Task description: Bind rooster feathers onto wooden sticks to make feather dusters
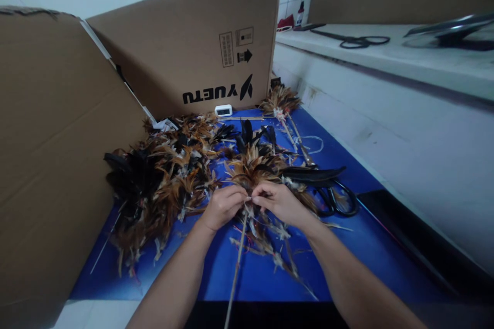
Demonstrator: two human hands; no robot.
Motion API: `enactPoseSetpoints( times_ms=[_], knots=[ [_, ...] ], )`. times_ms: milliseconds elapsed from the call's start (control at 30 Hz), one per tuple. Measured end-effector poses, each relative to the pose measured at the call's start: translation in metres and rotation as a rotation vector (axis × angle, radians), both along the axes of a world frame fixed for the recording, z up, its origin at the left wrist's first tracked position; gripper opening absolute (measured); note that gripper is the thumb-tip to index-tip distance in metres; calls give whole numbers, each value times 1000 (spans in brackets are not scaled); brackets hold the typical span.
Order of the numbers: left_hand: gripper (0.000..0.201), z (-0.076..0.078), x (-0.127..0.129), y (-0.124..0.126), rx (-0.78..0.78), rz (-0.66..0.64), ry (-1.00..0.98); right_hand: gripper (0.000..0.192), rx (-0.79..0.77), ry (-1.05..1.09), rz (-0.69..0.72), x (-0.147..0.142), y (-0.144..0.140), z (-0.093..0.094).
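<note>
1. Left hand (223, 206) and right hand (278, 201) meet fingertip to fingertip, both pinched shut on the feather bunch (250, 169) at the top of a thin stick (236, 262).
2. The bunch fans out just beyond the fingertips; the stick runs back from them toward the person.
3. A feather pile (158, 180) lies left of the left fingers.
4. Scissors (335, 198) lie just right of the right fingers, on the blue mat (347, 247).

both hands (252, 203) meet, fingers pinched
</note>
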State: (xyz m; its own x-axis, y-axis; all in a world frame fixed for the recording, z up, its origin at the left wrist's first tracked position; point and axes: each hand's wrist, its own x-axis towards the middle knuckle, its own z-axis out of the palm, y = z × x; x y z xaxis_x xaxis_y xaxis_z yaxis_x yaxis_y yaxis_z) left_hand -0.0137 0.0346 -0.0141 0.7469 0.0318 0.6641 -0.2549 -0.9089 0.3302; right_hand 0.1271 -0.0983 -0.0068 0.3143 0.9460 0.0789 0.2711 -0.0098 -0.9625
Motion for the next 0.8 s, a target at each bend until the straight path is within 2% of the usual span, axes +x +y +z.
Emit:
enactPoseSetpoints(
  times_ms=[233, 500, 667, 800],
  knots=[
    [16, 3, 1, 8, -401, -74, 168, 8, -57, -163, 33, 4, -5, 2],
    [22, 0, -3, 18, -745, -88, 340, 11, -119, -287, 58, 8, -6, -1],
    [24, -3, -2, 18, -895, -65, 314, 13, -135, -341, 53, 7, -6, 1],
    [25, -6, 0, 16, -907, -48, 246, 13, -148, -396, 26, 4, -4, 1]
  ],
)
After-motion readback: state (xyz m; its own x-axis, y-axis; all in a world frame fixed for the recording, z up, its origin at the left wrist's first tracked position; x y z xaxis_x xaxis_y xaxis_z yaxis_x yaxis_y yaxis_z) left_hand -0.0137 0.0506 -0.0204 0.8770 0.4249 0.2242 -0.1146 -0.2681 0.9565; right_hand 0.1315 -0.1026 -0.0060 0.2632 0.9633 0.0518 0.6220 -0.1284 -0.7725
